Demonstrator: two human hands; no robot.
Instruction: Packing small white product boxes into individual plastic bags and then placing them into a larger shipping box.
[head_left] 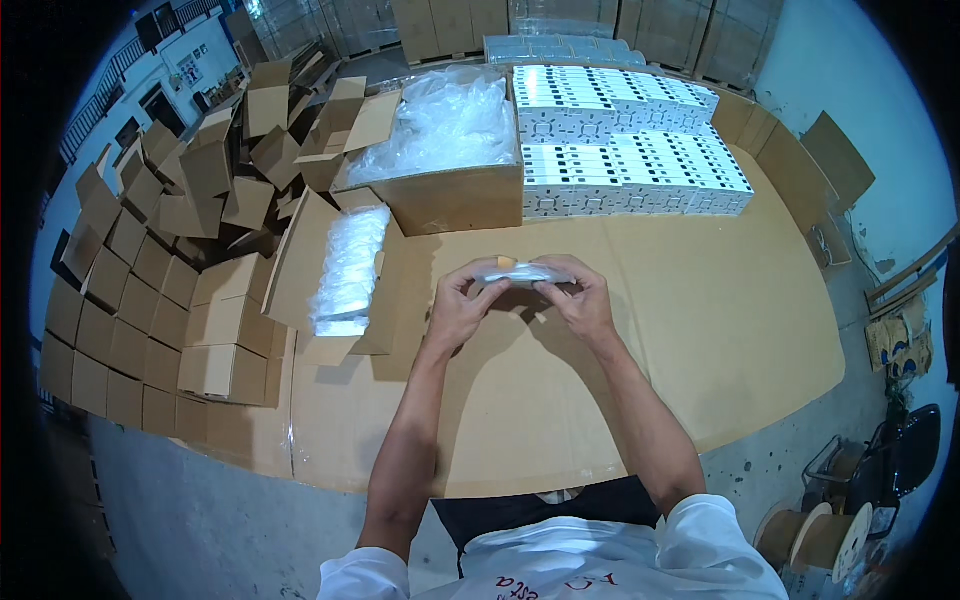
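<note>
While neat rows of white boxes [630, 140] already stand finished ahead, we pinch one clear plastic sleeve [522, 272] above the cardboard sheet [700, 320] between left hand [462, 308] and right hand [580, 300], bagged stock [445, 125] remaining.

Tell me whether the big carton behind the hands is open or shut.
Open. The big carton has its flaps folded outward, and clear plastic bags fill it to the top.
</note>
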